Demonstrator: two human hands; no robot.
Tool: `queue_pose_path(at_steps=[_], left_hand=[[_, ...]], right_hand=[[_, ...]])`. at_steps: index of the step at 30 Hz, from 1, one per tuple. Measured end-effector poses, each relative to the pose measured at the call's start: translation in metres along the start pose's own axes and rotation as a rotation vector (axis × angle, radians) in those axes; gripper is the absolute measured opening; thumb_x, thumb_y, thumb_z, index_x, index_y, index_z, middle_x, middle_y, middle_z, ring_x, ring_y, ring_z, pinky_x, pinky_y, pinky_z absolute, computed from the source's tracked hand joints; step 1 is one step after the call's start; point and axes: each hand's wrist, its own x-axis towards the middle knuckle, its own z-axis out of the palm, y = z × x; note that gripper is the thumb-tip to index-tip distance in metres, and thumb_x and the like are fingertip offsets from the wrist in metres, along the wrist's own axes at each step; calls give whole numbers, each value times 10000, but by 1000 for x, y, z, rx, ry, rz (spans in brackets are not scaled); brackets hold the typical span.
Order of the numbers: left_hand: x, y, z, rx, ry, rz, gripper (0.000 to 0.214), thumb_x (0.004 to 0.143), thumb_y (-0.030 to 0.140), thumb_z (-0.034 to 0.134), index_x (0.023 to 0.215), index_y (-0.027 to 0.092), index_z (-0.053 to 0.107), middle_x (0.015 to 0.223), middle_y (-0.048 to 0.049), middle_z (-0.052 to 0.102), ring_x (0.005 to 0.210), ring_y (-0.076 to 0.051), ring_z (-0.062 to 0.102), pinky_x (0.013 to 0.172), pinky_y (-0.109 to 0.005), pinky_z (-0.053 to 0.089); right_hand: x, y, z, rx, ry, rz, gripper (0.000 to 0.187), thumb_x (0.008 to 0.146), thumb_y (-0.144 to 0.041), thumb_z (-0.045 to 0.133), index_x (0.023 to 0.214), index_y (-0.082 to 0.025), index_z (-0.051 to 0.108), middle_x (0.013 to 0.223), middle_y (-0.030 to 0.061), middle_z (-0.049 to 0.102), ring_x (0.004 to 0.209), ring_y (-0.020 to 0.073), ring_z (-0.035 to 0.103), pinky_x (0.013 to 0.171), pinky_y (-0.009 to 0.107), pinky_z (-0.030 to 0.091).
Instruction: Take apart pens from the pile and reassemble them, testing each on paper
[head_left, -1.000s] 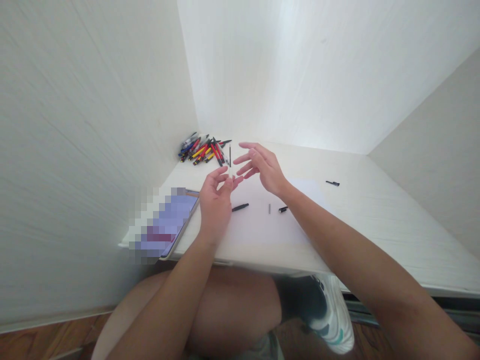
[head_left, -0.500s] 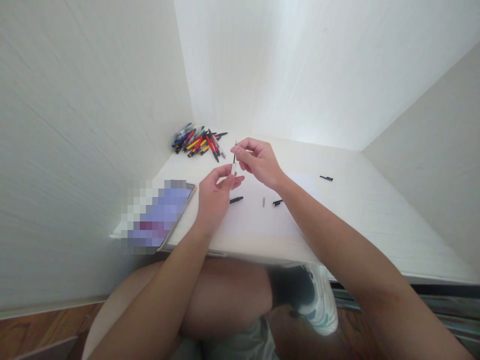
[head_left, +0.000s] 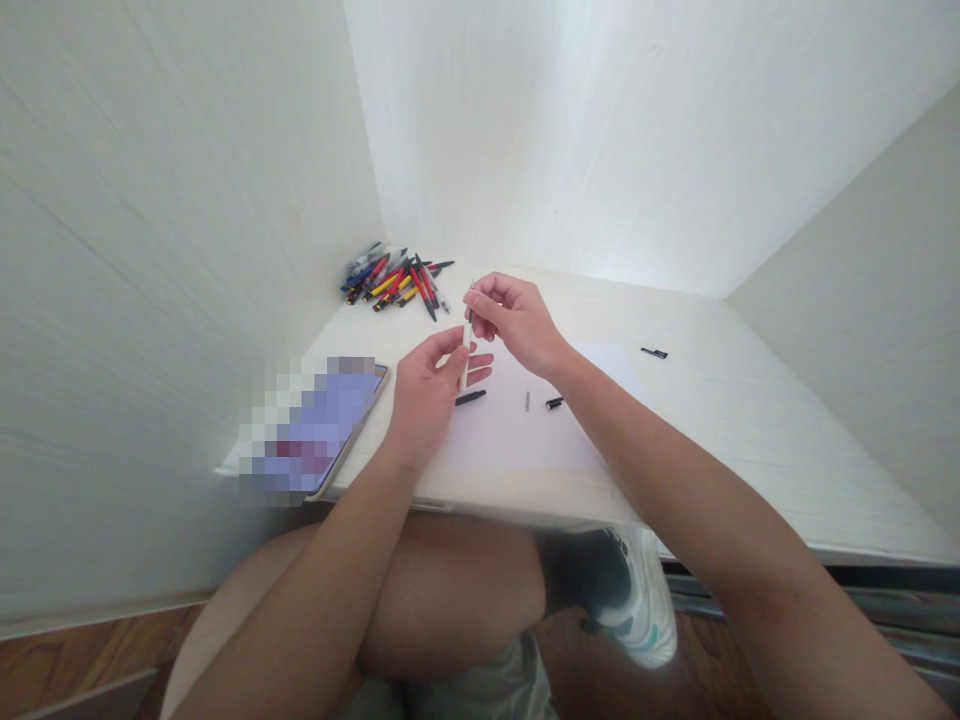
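Note:
My left hand (head_left: 426,392) pinches the lower end of a thin white pen tube (head_left: 466,348) held upright above the white table (head_left: 720,420). My right hand (head_left: 517,320) is closed on the tube's upper end, fingers curled round it. Just below the hands lie loose pen parts: a black piece (head_left: 470,397), a small metal spring (head_left: 527,402) and a short black tip (head_left: 554,403). They rest on a white sheet of paper (head_left: 517,440).
A pile of several red, yellow, blue and black pens (head_left: 394,279) lies in the far left corner against the walls. A phone (head_left: 322,432) sits at the table's left front edge. Another black clip part (head_left: 654,352) lies to the right. My knees and a shoe show below the table.
My right hand went from open and spread beside the tube to closed on its top. The dark refill that stuck out above the tube now looks pushed further in.

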Motion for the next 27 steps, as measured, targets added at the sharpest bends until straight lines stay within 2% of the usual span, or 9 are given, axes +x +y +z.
queue_pose_path(at_steps=[6,10,15,19,23,25,27], left_hand=[[0,0,0,2,11,5,231,918,289,696,1121,179,705,1154,-108,732,891,-225,770,830,-414,664],[-1,-1,0,40,43,22,234,925,282,681,1131,175,706,1117,-103,735,877,-218,772,808,-397,669],[2,-6,-2,61,86,74,227,881,278,725,1082,173,708,1038,-87,735,844,-217,776,785,-397,674],[5,-9,-3,60,89,85,243,840,255,753,1063,172,709,1021,-82,734,849,-219,777,810,-402,667],[7,-11,-4,80,94,101,256,819,268,768,1052,178,716,980,-69,742,866,-219,772,850,-405,651],[8,-12,-5,112,105,107,266,808,276,779,1050,181,718,951,-65,747,880,-223,770,855,-393,641],[9,-13,-5,134,127,105,284,795,271,790,1055,183,718,939,-65,749,880,-225,766,851,-382,634]], right_hand=[[0,0,0,44,4,-11,419,845,-592,756,863,-205,595,751,3,648,609,100,555,579,249,478],[-1,-4,0,53,-16,-38,367,869,-521,756,830,-198,586,761,13,647,643,107,569,578,248,458],[-2,-8,1,11,-31,27,335,873,-483,759,826,-200,587,751,6,632,634,107,537,542,241,418],[-3,-9,0,20,-72,59,355,861,-516,759,812,-202,602,737,-1,615,651,109,540,550,233,430],[0,-9,-20,-37,-275,43,340,885,-531,727,886,-197,664,761,5,625,655,112,540,572,247,431],[2,-11,-38,-169,-439,101,315,894,-500,718,943,-190,698,772,8,646,633,110,521,577,258,418],[3,-13,-57,-369,-666,220,312,827,-431,785,1007,-182,736,838,23,698,662,123,557,612,270,433]])
